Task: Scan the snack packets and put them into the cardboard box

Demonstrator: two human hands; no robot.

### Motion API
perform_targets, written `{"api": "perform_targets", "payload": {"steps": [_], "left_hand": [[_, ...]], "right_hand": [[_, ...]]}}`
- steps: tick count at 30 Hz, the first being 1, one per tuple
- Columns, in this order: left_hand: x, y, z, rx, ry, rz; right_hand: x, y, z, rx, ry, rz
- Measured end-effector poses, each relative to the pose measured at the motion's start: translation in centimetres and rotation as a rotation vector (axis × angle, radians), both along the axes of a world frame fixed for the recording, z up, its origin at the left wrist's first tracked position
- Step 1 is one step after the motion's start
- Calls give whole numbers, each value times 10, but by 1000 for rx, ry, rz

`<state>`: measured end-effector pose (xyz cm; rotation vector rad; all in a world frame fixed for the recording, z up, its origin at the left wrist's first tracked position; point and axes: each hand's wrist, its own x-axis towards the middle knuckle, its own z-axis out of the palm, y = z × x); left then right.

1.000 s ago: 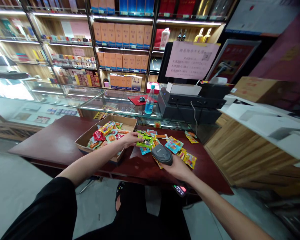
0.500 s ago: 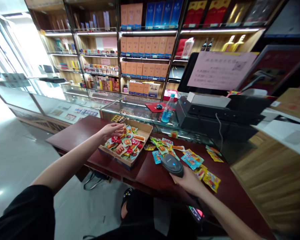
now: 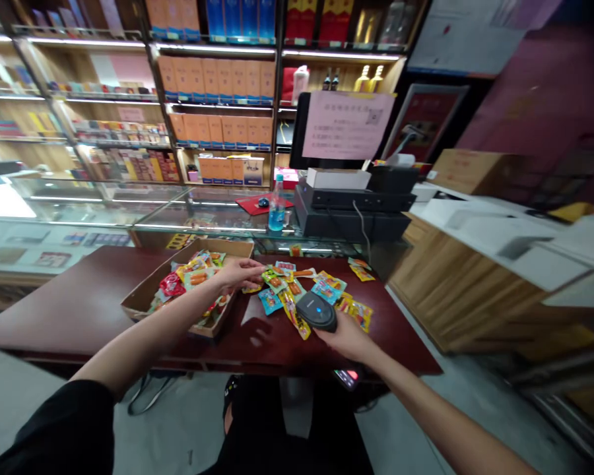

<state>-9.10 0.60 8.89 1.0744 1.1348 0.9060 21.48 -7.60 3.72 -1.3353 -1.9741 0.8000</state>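
My right hand (image 3: 347,338) is wrapped round the handle of a dark grey barcode scanner (image 3: 317,311), its head over the snack packets on the brown table (image 3: 277,353). My left hand (image 3: 241,274) reaches past the right rim of a shallow cardboard box (image 3: 141,293), fingers stretched out and nothing visibly gripped. Its fingertips are beside or touching a green snack packet (image 3: 273,280); which of the two is unclear. Around it lie a blue packet (image 3: 270,301), a long yellow packet (image 3: 293,313) and several others. Inside the box are many small sausage packets (image 3: 198,277), partly behind my left forearm.
Behind the table runs a glass display counter (image 3: 208,221) bearing a bottle with blue liquid (image 3: 276,208), a mouse (image 3: 263,202) and a black register unit (image 3: 346,214) with a screen. Shelves of boxed goods (image 3: 218,78) line the wall. A wooden cabinet (image 3: 438,290) stands right.
My left hand has moved right, from over the box to the loose packets. The view has turned right. The scanner stays in my right hand, and the long yellow packet now shows beside it.
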Motion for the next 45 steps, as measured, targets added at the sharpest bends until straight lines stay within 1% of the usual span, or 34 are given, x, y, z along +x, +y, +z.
{"api": "perform_targets", "payload": {"steps": [3, 7, 9, 11, 14, 16, 18, 21, 24, 27, 30, 33, 36, 39, 41, 45], "left_hand": [[52, 15, -16, -19, 22, -86], [112, 38, -43, 0, 117, -156], [137, 49, -56, 44, 240, -165], [156, 60, -66, 121, 421, -157], [174, 72, -76, 266, 684, -123], [181, 79, -82, 306, 766, -109], [186, 84, -90, 299, 778, -112], [192, 89, -101, 282, 744, -114], [197, 90, -108, 288, 730, -91], [198, 88, -106, 300, 770, -107], [192, 85, -99, 293, 798, -149], [178, 82, -90, 241, 684, -124], [154, 79, -79, 146, 442, -95], [122, 73, -65, 28, 187, -100], [99, 67, -54, -23, 120, -82], [58, 49, -34, -59, 95, -11]], "right_hand": [[15, -5, 2, -30, -25, -64], [33, -10, 0, -14, 13, -79], [40, -13, 0, 8, 36, -85], [45, -16, 0, 22, 43, -91], [53, -20, 0, 34, 25, -103], [57, -22, -2, 28, 13, -114], [61, -23, -4, 12, 12, -126], [64, -25, -6, -11, 11, -131], [64, -26, -5, -7, 5, -139], [64, -27, -4, -5, -7, -152], [61, -28, -2, -7, -14, -133], [55, -28, 1, 13, -7, -112], [47, -26, 2, 30, -5, -91], [38, -20, 1, 29, -8, -74], [30, -15, 0, 20, -8, -58], [12, -6, 0, 22, 1, -13]]}}
